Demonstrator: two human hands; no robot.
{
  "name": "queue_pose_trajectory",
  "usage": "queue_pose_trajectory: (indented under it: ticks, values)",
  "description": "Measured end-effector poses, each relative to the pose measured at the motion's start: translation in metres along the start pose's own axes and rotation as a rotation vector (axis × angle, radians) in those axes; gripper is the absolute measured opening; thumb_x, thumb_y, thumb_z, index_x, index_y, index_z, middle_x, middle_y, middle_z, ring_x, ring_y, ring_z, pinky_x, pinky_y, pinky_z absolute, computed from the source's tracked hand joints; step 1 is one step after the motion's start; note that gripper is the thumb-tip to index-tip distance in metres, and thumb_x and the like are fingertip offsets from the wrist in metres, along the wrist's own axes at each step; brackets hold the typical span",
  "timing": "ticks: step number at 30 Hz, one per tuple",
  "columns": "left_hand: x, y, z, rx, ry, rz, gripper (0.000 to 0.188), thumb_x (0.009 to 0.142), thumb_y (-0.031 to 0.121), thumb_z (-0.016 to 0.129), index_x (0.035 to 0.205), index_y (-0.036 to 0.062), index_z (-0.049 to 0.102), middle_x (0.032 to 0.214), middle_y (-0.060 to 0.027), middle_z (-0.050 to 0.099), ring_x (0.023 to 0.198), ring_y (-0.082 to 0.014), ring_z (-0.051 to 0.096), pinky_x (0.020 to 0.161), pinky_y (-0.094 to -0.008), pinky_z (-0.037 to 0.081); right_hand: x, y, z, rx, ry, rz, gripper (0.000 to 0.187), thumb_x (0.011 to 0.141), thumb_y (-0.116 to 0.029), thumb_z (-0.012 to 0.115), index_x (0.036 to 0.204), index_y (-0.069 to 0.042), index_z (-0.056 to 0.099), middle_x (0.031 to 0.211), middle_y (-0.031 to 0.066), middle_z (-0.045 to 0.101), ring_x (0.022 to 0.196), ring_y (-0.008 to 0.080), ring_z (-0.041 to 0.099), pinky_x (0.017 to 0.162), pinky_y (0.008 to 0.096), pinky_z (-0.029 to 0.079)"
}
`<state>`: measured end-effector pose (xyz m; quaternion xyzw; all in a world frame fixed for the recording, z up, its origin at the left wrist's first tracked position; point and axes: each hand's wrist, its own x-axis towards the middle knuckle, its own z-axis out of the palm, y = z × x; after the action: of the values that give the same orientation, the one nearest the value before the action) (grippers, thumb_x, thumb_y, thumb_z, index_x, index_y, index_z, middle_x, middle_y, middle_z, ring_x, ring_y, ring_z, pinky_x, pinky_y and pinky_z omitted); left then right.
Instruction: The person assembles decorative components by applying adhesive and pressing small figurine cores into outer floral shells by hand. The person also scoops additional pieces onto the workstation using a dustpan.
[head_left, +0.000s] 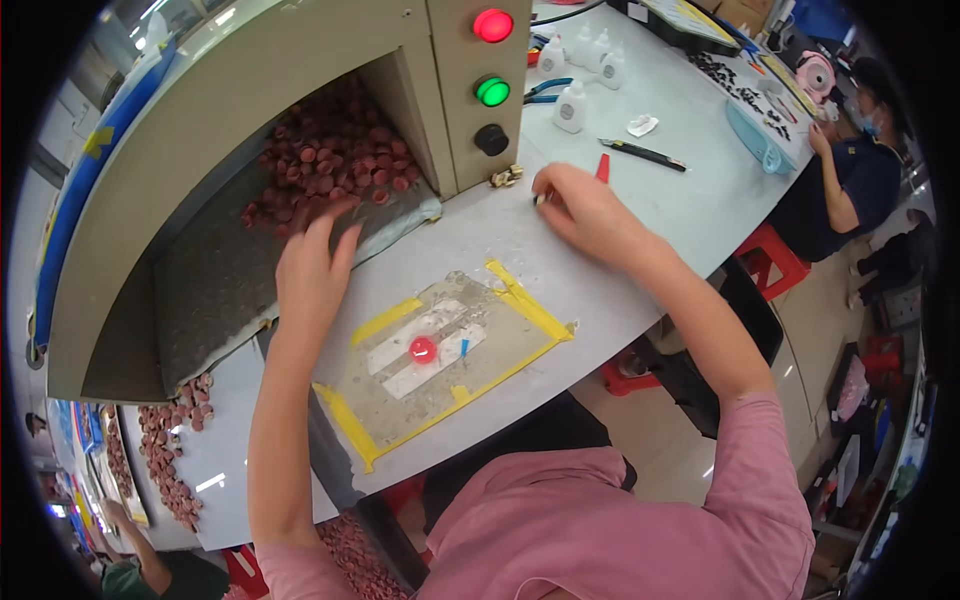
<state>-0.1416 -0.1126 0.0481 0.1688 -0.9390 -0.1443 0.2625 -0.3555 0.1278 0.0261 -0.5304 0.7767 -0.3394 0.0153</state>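
Note:
My left hand (312, 270) reaches into the machine's opening, at the near edge of a heap of small reddish-brown round caps (335, 150). Its thumb and fingers are apart, and I make out nothing between them. Over the white table, right of the machine, my right hand (592, 215) is curled with its fingertips together around a tiny object too small to name. Close to those fingertips lie some small brass-coloured pieces (507, 177). Between my arms, a shiny red round piece (423, 350) and a small blue tip (464, 347) rest on a grey mat (420, 415) edged with yellow tape.
The machine's post carries a red light (493, 26), a green light (492, 91) and a black knob (491, 139). White squeeze bottles (570, 107), blue-handled pliers (548, 91) and a craft knife (643, 154) lie beyond my right hand. A co-worker (850, 170) sits at the far right.

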Motion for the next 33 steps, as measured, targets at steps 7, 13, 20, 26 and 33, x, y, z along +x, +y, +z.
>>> queue_pose_trajectory:
  ticks: [7,13,20,26,33]
  values:
    - [0.027,-0.002,0.04,0.071,-0.126,-0.055,0.022,0.088,0.021,0.052,0.106,0.0089,0.056,0.096,-0.0211,0.06,0.086,-0.0396,0.058,0.071,-0.0446,0.046,-0.066,-0.038,0.01,0.072,-0.015,-0.26,0.016,0.079,-0.005,0.06,0.095,-0.004,0.057,0.089,0.0115,0.054,0.087,0.0285,0.055,0.076,0.0357,0.047]
    - [-0.016,-0.006,0.012,-0.216,0.055,-0.03,0.021,0.087,0.011,0.057,0.106,0.0029,0.056,0.094,-0.0101,0.06,0.084,-0.0212,0.057,0.073,-0.0307,0.045,-0.077,-0.038,0.012,-0.146,0.104,-0.193,0.021,0.074,-0.015,0.066,0.089,-0.004,0.056,0.085,0.0107,0.054,0.083,0.0279,0.055,0.074,0.0365,0.046]
    - [-0.129,0.02,-0.063,-0.691,-0.04,-0.595,0.029,0.091,0.01,0.056,0.118,0.0007,0.053,0.101,0.0015,0.054,0.086,-0.0047,0.05,0.074,-0.0178,0.04,-0.08,-0.034,-0.008,-0.097,-0.054,-0.32,0.016,0.082,-0.013,0.058,0.096,-0.006,0.057,0.091,0.007,0.056,0.088,0.0254,0.056,0.078,0.0346,0.046]
    - [-0.173,0.051,-0.052,-1.222,0.117,-0.735,0.032,0.092,0.012,0.055,0.123,0.0037,0.049,0.108,-0.0013,0.056,0.089,-0.0059,0.053,0.075,-0.0167,0.042,-0.072,-0.043,-0.01,-0.17,-0.117,-0.302,0.009,0.078,-0.01,0.056,0.085,-0.006,0.06,0.085,0.0088,0.057,0.087,0.0267,0.057,0.075,0.0361,0.048]
    - [-0.169,0.081,-0.029,-1.736,0.221,-0.702,0.034,0.091,0.008,0.055,0.123,0.0016,0.048,0.107,-0.0064,0.059,0.088,-0.01,0.056,0.077,-0.0213,0.044,-0.06,-0.057,0.005,-0.271,-0.238,-0.256,0.016,0.08,-0.011,0.057,0.095,-0.005,0.06,0.089,0.0106,0.057,0.089,0.0272,0.057,0.077,0.0362,0.048]
